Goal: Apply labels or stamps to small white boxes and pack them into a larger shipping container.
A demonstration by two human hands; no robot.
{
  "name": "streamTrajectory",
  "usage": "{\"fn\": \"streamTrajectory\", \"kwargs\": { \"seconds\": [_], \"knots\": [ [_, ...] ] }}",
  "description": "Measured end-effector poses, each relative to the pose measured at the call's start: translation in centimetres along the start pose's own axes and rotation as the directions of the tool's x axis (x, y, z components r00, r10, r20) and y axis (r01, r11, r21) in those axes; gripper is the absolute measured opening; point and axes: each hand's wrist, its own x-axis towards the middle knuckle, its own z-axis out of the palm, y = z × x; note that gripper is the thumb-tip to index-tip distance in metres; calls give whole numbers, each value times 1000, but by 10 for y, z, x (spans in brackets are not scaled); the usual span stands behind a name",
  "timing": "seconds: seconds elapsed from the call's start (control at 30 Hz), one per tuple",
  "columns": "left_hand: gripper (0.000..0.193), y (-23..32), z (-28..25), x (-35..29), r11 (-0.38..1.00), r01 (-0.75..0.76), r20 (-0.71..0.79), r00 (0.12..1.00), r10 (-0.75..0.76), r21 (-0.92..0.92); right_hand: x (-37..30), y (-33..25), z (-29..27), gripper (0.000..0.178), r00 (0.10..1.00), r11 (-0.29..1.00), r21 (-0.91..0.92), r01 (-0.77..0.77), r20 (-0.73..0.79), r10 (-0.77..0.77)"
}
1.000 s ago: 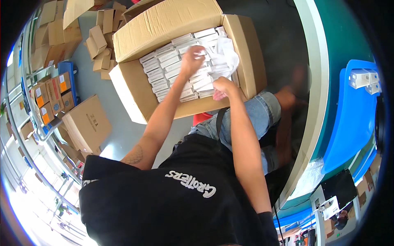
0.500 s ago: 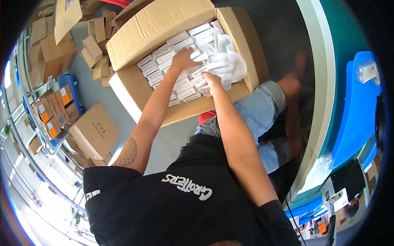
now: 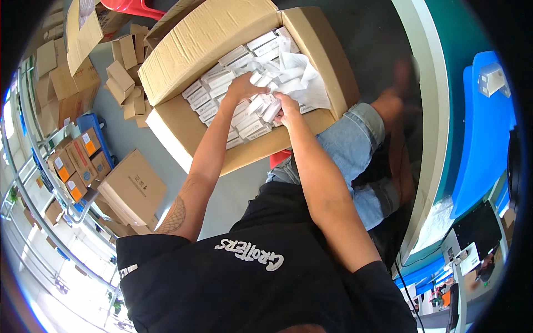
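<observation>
A large open cardboard carton [image 3: 233,161] stands before me, packed with rows of small white boxes [image 3: 244,119]. Inside it, my right hand [image 3: 287,107] grips a few tilted white boxes [image 3: 267,106] near the carton's near side. My left hand [image 3: 243,89] rests over the boxes to the left, thumb and fingers apart, its thumb close to those tilted boxes. Some of its fingertips are hidden among the boxes. A crumpled translucent white sheet [image 3: 308,86] lies over the boxes at the carton's right end.
Empty-looking cardboard cartons [image 3: 125,83] are heaped at the far left. A closed brown carton [image 3: 133,186] and smaller boxes with orange labels [image 3: 75,186] stand on the left by metal rails [image 3: 33,144]. A red stool [image 3: 133,6] is at the top. On the right is a pale table edge [image 3: 436,111].
The tilted white boxes have come up between my hands, with my right hand on them. The translucent sheet has shifted and settled to the right. My left hand has moved slightly away from it.
</observation>
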Motion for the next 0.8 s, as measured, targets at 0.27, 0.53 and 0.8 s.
{"fn": "streamTrajectory", "kwargs": {
  "seconds": [0.27, 0.53, 0.8],
  "knots": [
    [91, 2, 10, -27, 989, -148, -22, 989, 148, 5, -13, -9, -2, 70, 971, 990, -9, -143, 191, 142],
    [64, 37, 35, -58, 997, 16, -271, 962, -38, -81, -6, -9, -12, 52, 917, 963, -109, -248, 295, 269],
    [74, 11, 45, -38, 987, -70, -356, 934, 13, -147, 1, -1, 6, 41, 987, 998, -61, 2, 158, 8]
  ]
}}
